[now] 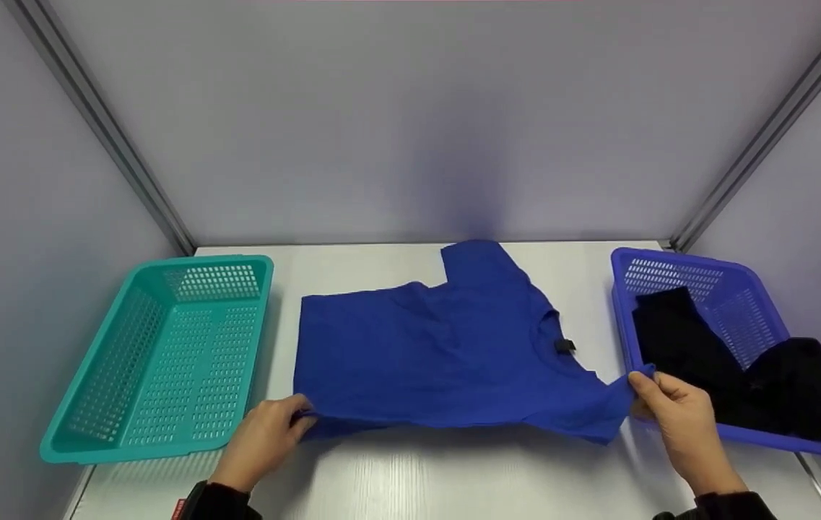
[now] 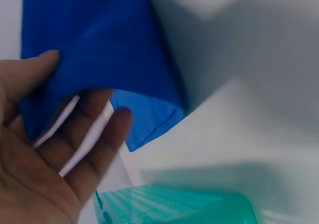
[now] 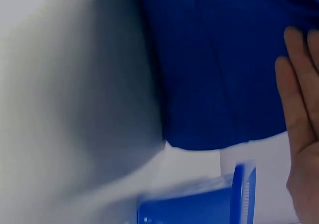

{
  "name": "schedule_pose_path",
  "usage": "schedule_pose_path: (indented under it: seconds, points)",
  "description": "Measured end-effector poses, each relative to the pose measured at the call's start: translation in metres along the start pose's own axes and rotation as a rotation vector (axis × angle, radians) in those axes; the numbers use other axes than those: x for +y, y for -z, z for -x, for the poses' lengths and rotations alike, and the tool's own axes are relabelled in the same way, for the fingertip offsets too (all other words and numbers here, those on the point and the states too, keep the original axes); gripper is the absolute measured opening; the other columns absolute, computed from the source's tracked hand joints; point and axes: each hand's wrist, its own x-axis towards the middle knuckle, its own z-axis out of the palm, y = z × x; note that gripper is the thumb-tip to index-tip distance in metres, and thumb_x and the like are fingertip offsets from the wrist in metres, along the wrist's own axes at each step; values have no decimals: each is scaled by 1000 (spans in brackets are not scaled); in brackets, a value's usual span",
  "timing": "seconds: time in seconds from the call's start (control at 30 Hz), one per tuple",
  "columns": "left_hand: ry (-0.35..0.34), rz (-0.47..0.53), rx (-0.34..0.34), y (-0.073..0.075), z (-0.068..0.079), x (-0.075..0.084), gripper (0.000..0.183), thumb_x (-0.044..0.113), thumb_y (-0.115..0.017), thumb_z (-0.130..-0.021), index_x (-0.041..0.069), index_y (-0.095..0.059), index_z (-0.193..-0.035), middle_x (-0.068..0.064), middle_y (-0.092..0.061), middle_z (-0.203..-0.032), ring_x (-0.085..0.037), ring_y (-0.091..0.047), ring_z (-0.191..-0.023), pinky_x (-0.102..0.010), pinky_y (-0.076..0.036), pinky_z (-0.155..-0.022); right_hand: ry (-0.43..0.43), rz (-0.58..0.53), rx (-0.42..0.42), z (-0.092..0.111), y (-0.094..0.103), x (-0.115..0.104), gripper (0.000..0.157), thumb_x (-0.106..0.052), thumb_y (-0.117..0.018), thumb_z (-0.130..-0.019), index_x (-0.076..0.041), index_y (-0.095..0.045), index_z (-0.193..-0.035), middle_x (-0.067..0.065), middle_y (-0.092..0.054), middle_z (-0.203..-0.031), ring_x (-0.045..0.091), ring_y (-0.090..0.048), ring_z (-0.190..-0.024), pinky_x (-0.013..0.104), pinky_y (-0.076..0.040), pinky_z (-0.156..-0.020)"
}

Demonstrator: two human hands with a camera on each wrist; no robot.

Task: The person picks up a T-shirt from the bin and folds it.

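Note:
A blue T-shirt [image 1: 424, 347] lies spread sideways on the white table, its neckline and black label toward the right. The near edge is lifted off the surface between both hands. My left hand [image 1: 269, 437] pinches the hem corner at the lower left; in the left wrist view the thumb lies on one side of the cloth [image 2: 99, 40] and the fingers behind it. On the other side my right hand [image 1: 681, 426] pinches the near sleeve, which hangs down from the fingertips. The right wrist view shows the hanging sleeve [image 3: 214, 84], with part of the hand out of frame.
A teal basket [image 1: 56, 440] with nothing in it stands at the left. The blue-violet basket [image 1: 749, 289] at the right holds black cloth [image 1: 692, 347], part of which drapes over its rim. Pale panels enclose the table [image 1: 396, 484] at the back and sides.

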Motion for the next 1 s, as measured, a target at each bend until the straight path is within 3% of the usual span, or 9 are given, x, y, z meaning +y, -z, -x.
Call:
schedule_pose_path:
  seconds: [0.17,0.43,0.73,0.8,0.87,0.93,1.0]
  points:
    - [162,-43,18,-8,-18,4,6,8,-75,-90,7,-72,-96,-7,-75,-87,-24,-71,-77,-46,-55,-64,-91,-49,41,-20,-22,2,45,-29,-71,-97,5,-59,-70,2,-67,-65,13,-68,-60,28,-59,-65]
    - [239,-199,104,-27,-44,1,11,4,-69,-92,3,-63,-83,-21,-69,-80,-42,-69,-72,-57,-54,-58,-147,-159,3,-51,-45,12,39,-34,-64,-101,-3,-57,-78,3,-74,-77,15,-76,-77,33,-61,-82]
    - [305,-254,62,-42,-59,-4,8,-1,-65,-89,2,-63,-82,-22,-71,-84,-42,-70,-76,-58,-56,-63,-161,-145,-69,-73,-61,25,31,-32,-55,-106,-2,-58,-99,0,-76,-87,13,-75,-88,33,-59,-90]
    - [298,-278,57,-46,-60,-6,3,0,-65,-89,1,-67,-87,-22,-71,-89,-42,-69,-81,-59,-56,-65,-179,-136,-90,-75,-64,28,33,-32,-52,-107,1,-57,-109,5,-77,-98,13,-75,-92,34,-58,-93]
    - [285,-313,70,-51,-60,-7,5,0,-66,-89,-1,-70,-91,-22,-69,-95,-43,-68,-85,-60,-57,-66,-196,-126,-141,-76,-66,29,42,-32,-48,-109,2,-52,-132,12,-70,-124,13,-72,-103,36,-54,-100]
    - [269,-351,107,-56,-60,-9,8,0,-66,-89,-1,-72,-94,-23,-65,-101,-44,-66,-87,-59,-57,-64,-209,-125,-219,-76,-68,31,55,-32,-44,-110,-5,-31,-157,14,-51,-151,18,-66,-120,37,-47,-109]
    - [253,-391,164,-62,-60,-11,9,-1,-65,-91,-1,-72,-96,-24,-60,-106,-43,-63,-87,-57,-57,-59,-214,-103,-296,-75,-70,34,66,-30,-42,-111,-17,-6,-166,11,-26,-166,24,-53,-137,39,-38,-117]
